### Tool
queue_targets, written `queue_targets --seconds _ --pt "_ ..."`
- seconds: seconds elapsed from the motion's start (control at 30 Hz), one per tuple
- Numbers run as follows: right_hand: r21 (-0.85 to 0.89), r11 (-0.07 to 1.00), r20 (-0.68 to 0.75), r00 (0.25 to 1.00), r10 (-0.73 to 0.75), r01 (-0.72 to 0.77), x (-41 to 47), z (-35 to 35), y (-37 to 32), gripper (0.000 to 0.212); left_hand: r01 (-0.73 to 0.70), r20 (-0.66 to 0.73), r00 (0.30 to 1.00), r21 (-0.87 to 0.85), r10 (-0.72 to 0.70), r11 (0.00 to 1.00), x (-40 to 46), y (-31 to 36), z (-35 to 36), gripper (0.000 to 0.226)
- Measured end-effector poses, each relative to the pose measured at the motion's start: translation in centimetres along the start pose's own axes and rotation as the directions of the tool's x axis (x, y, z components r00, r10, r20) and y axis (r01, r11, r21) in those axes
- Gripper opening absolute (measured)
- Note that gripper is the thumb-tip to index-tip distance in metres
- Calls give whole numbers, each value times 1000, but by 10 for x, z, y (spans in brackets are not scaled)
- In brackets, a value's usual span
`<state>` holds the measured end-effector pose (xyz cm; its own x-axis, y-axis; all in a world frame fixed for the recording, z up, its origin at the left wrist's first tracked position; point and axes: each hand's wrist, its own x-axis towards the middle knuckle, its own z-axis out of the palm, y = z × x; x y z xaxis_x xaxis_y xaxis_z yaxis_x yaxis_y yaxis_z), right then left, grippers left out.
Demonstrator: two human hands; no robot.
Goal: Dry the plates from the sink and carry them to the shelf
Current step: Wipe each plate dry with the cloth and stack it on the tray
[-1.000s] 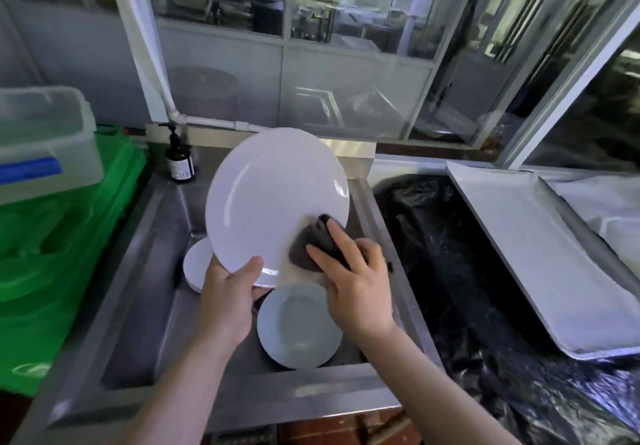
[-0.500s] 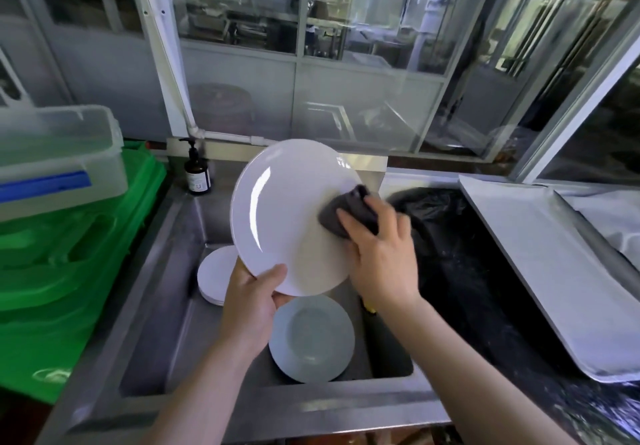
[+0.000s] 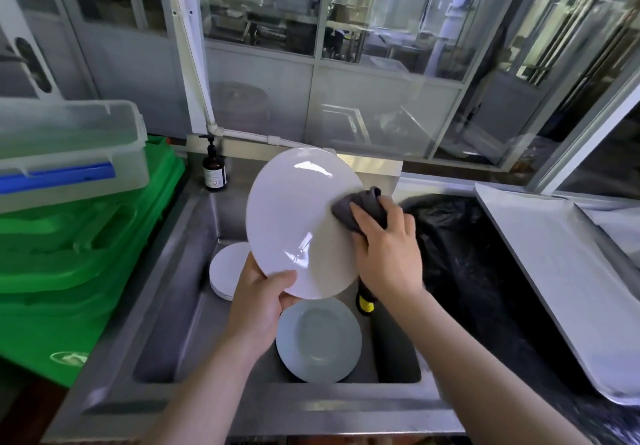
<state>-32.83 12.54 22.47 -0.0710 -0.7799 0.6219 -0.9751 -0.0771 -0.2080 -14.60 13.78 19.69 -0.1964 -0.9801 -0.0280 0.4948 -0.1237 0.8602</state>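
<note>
A steel sink (image 3: 166, 306) sits below glazed partitions, green crates to its left. Above the basin the left hand (image 3: 258, 301) pinches the lower rim of a large white plate (image 3: 294, 223), tilted up on edge, while the right hand (image 3: 388, 254) clutches a grey cloth (image 3: 363, 207) against the plate's right edge. Best to work the cloth round the rim, then the back (wet glaze slips). The plate is glossy, catching highlights; a smaller plate (image 3: 318, 339) and a stack of plates (image 3: 227, 268) wait in the sink.
</note>
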Motion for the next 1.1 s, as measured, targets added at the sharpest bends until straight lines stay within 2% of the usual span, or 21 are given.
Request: queue_targets --seconds 0.2,0.3,0.37,0.47,0.5,0.57,0.67,0.73,0.87,0.93,1.0,1.1 --pt "201 945 36 962 -270 258 -22 2 -31 42 -34 20 999 13 34 999 1 4 -4 52" --pt "243 926 66 947 -314 289 -19 -1 -29 41 -38 29 999 23 38 999 1 6 -5 52" --pt "226 958 70 978 -196 176 -8 -1 -21 40 -26 7 1000 30 26 999 1 6 -5 48" --pt "149 983 55 993 102 -109 10 -2 -5 38 -10 2 1000 51 10 999 0 6 -6 46" --pt "119 979 42 986 161 -165 13 -3 -3 38 -9 7 1000 66 9 998 -1 5 -5 47" --pt "111 978 22 984 175 -176 13 -4 -7 39 -12 11 1000 84 11 996 -1 5 -4 48" --pt "189 982 57 998 -11 0 0 -4 -27 42 -16 -3 1000 125 17 992 -2 4 1 46" --pt "244 962 113 982 -151 120 -13 -5 -42 43 -14 2 1000 154 14 988 -3 5 3 52" --pt "341 908 147 940 -308 244 -19 -6 -51 41 -11 53 999 219 0 976 -5 6 4 61" --pt "323 929 140 962 -236 181 -6 -5 -43 39 6 25 1000 229 -12 973 -7 5 4 54" --pt "261 965 112 993 -48 17 10 -2 -31 41 44 -7 999 227 -44 973 -9 4 6 48" --pt "157 955 105 966 236 -251 28 0 -16 43 59 7 998 220 -62 974 -11 2 9 45"
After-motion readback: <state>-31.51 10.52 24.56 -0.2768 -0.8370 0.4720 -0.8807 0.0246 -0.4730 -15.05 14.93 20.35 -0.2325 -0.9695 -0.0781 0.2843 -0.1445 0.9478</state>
